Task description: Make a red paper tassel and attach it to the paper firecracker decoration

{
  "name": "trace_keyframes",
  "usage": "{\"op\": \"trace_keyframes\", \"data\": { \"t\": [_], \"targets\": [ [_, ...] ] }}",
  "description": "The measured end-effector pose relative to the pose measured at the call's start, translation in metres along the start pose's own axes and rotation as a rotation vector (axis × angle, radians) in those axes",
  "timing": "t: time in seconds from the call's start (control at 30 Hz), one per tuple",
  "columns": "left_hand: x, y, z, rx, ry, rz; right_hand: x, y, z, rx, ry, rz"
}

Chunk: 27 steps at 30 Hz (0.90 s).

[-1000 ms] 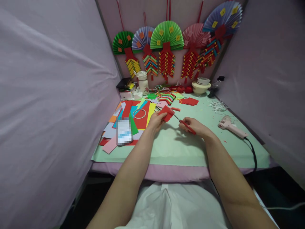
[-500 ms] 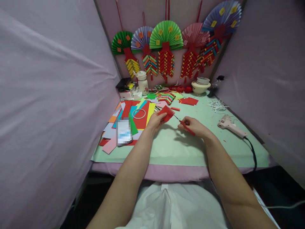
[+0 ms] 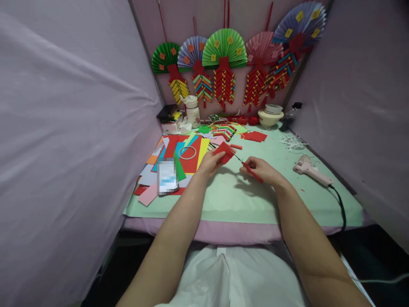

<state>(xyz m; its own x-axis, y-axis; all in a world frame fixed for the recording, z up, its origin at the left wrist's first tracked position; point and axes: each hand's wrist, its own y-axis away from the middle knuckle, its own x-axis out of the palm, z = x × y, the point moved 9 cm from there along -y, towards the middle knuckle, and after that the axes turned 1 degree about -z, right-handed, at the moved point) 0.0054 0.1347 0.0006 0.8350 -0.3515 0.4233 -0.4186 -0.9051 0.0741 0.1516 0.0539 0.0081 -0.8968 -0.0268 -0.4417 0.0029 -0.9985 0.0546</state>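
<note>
My left hand (image 3: pixel 212 163) pinches a piece of red paper (image 3: pixel 224 152), whose right edge is cut into thin strips. Red-handled scissors (image 3: pixel 252 172) are in my right hand (image 3: pixel 259 169), with the blades pointing up and left to the fringed edge of the paper. Both hands are above the middle of the pale green tabletop (image 3: pixel 239 207). Just behind the paper lies a small red roll (image 3: pixel 236 146). More red paper pieces (image 3: pixel 254 136) lie farther back.
Left are coloured sheets (image 3: pixel 191 164), a white ring (image 3: pixel 187 153) and a phone (image 3: pixel 168 176). A glue gun (image 3: pixel 312 170) with a cord lies right. Behind stand a white bottle (image 3: pixel 192 111) and bowls (image 3: pixel 270 117); paper fans (image 3: pixel 224 47) hang above.
The whole view has shifted very slightly. Both hands, the red paper and the scissors keep nearly the same positions relative to each other.
</note>
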Motion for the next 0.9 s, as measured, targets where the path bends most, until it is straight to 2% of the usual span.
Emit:
{"op": "trace_keyframes", "data": {
  "t": [0.9],
  "targets": [
    [0.0018, 0.0019, 0.0015, -0.005, 0.023, 0.000, -0.0038, -0.0024, -0.0099, 0.025, 0.100, -0.008]
  ]
}}
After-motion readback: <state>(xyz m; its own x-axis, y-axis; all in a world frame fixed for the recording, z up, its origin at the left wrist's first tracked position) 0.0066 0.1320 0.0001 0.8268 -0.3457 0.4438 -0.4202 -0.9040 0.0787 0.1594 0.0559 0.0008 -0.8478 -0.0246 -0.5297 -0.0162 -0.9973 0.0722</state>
